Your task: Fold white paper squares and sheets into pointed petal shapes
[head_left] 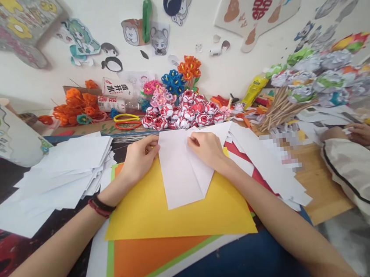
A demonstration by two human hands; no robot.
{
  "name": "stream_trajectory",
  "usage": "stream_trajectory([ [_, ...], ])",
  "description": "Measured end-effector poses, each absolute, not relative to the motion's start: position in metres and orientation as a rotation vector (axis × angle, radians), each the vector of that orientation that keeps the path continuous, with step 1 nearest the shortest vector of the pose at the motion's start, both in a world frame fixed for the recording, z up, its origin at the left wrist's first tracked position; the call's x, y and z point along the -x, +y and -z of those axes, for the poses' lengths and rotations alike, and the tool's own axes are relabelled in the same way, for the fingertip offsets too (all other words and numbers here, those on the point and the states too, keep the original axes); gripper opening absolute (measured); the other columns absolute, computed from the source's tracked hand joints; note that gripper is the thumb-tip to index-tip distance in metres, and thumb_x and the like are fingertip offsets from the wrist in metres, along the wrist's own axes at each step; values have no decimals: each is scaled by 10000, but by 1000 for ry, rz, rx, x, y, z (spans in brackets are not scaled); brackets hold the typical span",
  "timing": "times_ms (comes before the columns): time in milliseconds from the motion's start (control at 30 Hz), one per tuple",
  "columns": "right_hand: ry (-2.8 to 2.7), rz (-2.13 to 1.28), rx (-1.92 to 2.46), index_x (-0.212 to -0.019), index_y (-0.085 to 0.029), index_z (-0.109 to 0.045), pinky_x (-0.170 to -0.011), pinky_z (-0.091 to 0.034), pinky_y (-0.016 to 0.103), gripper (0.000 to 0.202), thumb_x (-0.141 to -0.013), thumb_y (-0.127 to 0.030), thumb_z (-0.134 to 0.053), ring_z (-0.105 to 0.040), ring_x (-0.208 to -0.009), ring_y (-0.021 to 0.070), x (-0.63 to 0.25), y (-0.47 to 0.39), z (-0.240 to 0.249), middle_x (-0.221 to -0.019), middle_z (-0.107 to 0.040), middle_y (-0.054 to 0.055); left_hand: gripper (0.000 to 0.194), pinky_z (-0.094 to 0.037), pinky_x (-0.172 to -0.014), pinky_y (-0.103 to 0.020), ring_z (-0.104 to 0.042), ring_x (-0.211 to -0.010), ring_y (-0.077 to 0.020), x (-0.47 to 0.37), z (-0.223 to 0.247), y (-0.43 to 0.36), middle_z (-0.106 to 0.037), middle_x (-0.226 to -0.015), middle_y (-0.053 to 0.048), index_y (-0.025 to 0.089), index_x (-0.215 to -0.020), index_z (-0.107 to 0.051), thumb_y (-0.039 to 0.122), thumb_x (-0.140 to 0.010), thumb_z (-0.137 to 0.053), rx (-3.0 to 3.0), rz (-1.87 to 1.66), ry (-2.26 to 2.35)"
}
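Note:
A sheet of white paper (177,170) is held over a yellow sheet (140,218), with a slanting fold down its right part. At its upper left edge, my left hand (142,156) is closed in a pinch on the paper. My right hand (207,149) has its fingers curled in on the folded right side, near the top. Under the yellow sheet lie orange paper (151,259), a green-edged sheet and white paper. The fingertips of both hands are partly hidden.
Stacks of white paper lie left (65,168) and right (267,165). Red-and-white paper flowers (182,112), orange flowers (77,105) and stick-stemmed paper flowers (313,72) stand along the wall. A white container (1,127) is at far left. Another person's hand (366,132) works at right.

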State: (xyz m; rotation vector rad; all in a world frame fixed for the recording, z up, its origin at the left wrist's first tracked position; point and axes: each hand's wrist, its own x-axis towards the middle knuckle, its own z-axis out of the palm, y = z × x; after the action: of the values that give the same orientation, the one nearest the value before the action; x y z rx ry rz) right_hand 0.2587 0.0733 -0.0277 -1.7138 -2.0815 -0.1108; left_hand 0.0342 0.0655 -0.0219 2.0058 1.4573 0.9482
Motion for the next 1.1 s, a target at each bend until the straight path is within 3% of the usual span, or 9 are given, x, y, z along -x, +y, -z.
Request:
stream_trajectory([
  [233, -2121, -34, 1693, -647, -193, -605, -574, -247, 251, 253, -856, -284, -495, -504, -608, 135, -257, 92, 35, -632, -611, 3, 210, -400, -675, -255, -615, -711, -172, -38, 19, 67, -719, -820, -9, 212, -872, -683, 345, -818, -530, -2046, -850, 1709],
  [367, -2143, -55, 1697, -669, -195, -617, -580, -252, 248, 251, -864, -289, -489, -510, -609, 134, -259, 98, 40, -637, -613, -1, 280, -341, -601, -272, -591, -675, -201, -39, 18, 67, -697, -727, -19, 225, -714, -657, 438, -821, -509, -2090, -694, 1851],
  [633, -2159, 143, 1844, -778, -202, -661, -564, -206, 277, 239, -881, -298, -467, -545, -648, 169, -252, 96, 43, -721, -661, 42, 239, -294, -536, -265, -584, -651, -209, -39, 21, 67, -691, -710, -18, 246, -682, -674, 409, -774, -525, -2072, -604, 1927],
  [1100, -2195, 173, 1866, -834, -198, -668, -571, -208, 285, 251, -903, -294, -448, -557, -674, 180, -252, 96, 43, -765, -673, 55, 269, -355, -621, -264, -579, -653, -178, -32, 22, 63, -687, -692, -16, 207, -669, -644, 382, -811, -497, -2073, -730, 1739],
])
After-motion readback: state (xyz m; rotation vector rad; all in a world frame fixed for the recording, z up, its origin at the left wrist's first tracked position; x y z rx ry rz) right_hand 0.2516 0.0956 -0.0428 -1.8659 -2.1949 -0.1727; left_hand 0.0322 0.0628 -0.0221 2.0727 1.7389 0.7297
